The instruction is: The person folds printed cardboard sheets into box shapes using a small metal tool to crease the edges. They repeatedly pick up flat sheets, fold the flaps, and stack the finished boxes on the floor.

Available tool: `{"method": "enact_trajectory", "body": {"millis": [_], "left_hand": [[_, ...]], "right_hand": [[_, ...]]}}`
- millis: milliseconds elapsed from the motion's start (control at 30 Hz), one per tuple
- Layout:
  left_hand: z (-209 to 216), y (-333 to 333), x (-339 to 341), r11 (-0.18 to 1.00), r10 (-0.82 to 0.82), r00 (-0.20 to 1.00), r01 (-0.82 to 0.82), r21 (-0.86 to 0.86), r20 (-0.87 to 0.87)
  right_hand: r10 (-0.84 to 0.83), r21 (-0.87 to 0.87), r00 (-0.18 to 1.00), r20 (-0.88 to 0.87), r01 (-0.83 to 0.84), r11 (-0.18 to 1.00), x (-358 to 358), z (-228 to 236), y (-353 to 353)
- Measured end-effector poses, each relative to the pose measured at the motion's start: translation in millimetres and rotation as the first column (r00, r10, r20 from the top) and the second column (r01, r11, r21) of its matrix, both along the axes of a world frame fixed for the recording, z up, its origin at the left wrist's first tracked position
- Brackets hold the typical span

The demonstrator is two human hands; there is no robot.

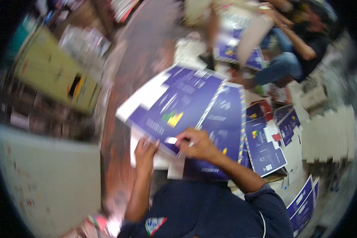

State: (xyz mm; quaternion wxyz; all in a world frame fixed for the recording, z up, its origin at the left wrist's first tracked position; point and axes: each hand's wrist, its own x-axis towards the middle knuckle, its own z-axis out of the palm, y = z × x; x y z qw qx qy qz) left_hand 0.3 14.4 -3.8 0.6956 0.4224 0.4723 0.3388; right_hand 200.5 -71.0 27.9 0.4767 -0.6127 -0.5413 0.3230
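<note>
A large purple printed sheet [178, 99] with white margins and yellow-green patches lies tilted in front of me, on top of other sheets. My left hand [146, 151] pinches its near edge, at the lower left. Over the sheet's near corner, my right hand [196, 143] has its fingers closed around something small and pale that blur keeps me from making out. A second purple printed sheet [226, 119] lies under and to the right, with a strip of coloured marks along its edge.
More purple printed pieces [261, 148] lie to my right, beside stacked pale boards [329, 135]. A seated person in jeans [281, 67] handles a board at the far right. At left are a yellow-green cabinet [57, 71] and a pale panel [47, 170], beside the reddish-brown floor [121, 158].
</note>
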Motion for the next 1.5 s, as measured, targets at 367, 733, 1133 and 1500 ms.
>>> {"method": "enact_trajectory", "body": {"millis": [367, 733, 1133, 1500], "left_hand": [[4, -6, -9, 0.997, 0.039, 0.999, -0.037, -0.072, 0.033], [9, -5, -7, 0.997, 0.038, 0.999, -0.036, -0.069, 0.029], [14, -4, -4, 0.998, 0.053, 0.998, -0.051, -0.042, 0.032], [15, -9, -5, 0.999, 0.033, 0.999, -0.033, -0.010, 0.025]], "right_hand": [[0.082, -0.010, 0.981, 0.178, -0.081, 0.997, -27, 26, 5], [0.156, 0.002, 0.950, 0.272, -0.162, 0.987, -29, 24, 8], [0.269, -0.008, 0.883, 0.384, -0.288, 0.958, -32, 27, 7], [0.422, -0.132, 0.761, 0.492, -0.413, 0.901, -16, 31, -20]]}}
